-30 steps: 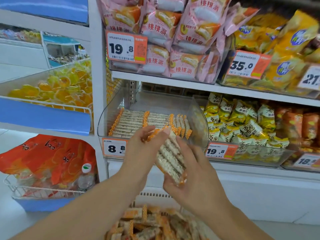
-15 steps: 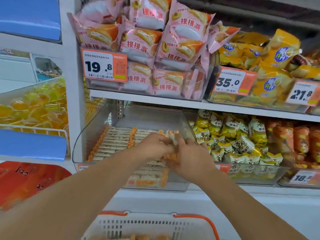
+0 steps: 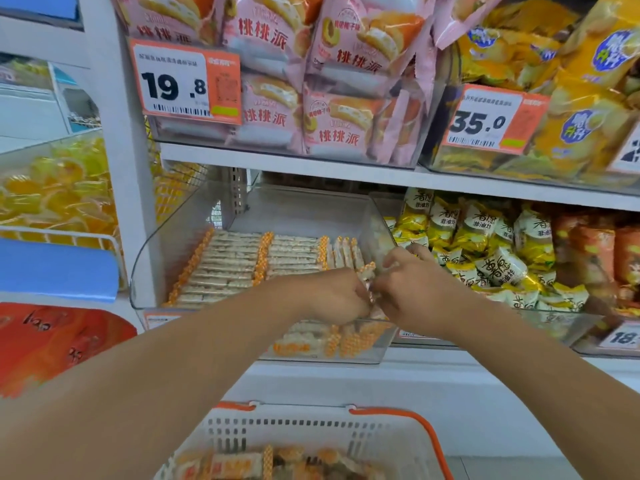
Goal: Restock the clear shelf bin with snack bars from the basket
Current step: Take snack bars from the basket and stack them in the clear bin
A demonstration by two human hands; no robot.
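Both hands, left (image 3: pixel 337 299) and right (image 3: pixel 414 296), are pinching a few bars (image 3: pixel 370 280) together, lowering them into the bin's (image 3: pixel 152 258) right front corner. Next they're needing squaring up beside the neat rows, then more from the basket (image 3: pixel 398 415).

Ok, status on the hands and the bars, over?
Left hand and right hand both gripping snack bars inside clear bin, right front corner. Rows already laid at left. More bars in basket below. Nothing blocking.

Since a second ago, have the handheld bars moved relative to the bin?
Yes. The snack bars went from in front of the clear bin's front wall into its right end.
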